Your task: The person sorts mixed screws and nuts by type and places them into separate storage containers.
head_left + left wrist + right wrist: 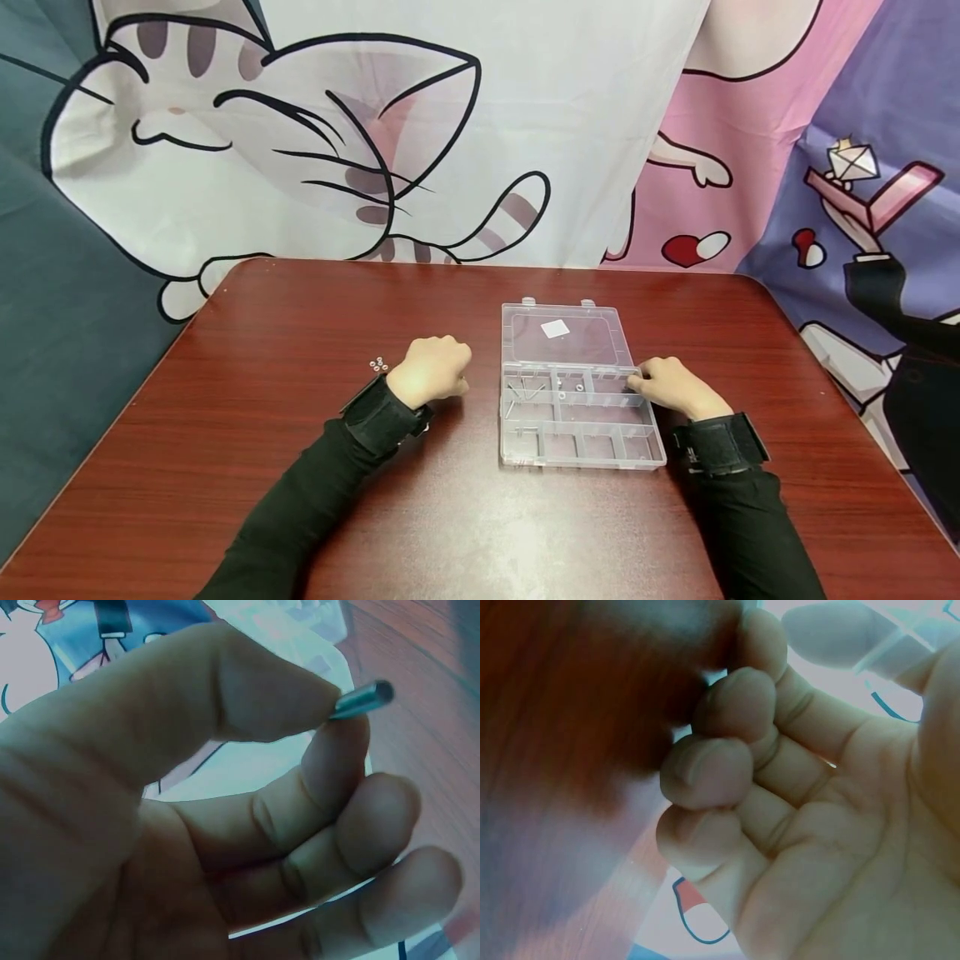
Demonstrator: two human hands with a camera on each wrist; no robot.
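My left hand (431, 369) is above the table, left of a clear plastic compartment box (585, 461). Between thumb and index finger it pinches a small shiny metal pin (365, 699), whose end sticks out past the fingertips. The other fingers curl loosely. At the box's right side, my right hand (681, 387) grips the side wall with bent fingers (718, 776); part of that grip is hidden. The lid (566, 337) lies folded back, away from me. Several thin metal pins (523, 390) lie in a left compartment, and small nut-like pieces (579, 387) in the middle ones.
Several small ring-like pieces (378, 364) lie on the brown table (337, 308) just behind my left wrist. A white label (555, 328) is on the lid. Cartoon-printed cloth (585, 125) hangs behind the table's far edge.
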